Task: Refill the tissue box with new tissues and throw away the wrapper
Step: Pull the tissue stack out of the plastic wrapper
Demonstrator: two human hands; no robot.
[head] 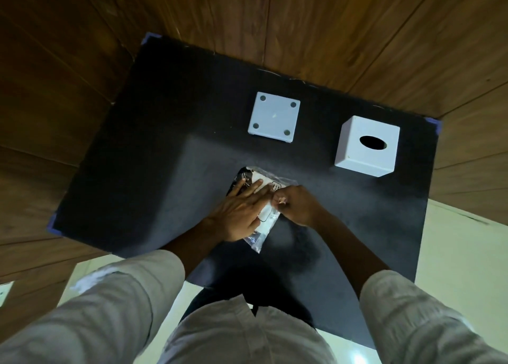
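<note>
A wrapped pack of tissues [270,215] in clear plastic with black and white print lies on the black table [154,154], near its front middle. My left hand [238,209] presses flat on the pack, fingers spread. My right hand [295,204] pinches the wrapper's right edge with its fingertips. The white cube tissue box cover [367,146] with its dark oval slot stands at the back right. Its white square base plate [274,117], with four grey round feet showing, lies separately to the left of the cover.
The black table stands against brown wood panelling [330,19] at the back and left. Blue tape marks the table corners [433,123]. Pale floor [453,248] shows at the right and below the table's front edge.
</note>
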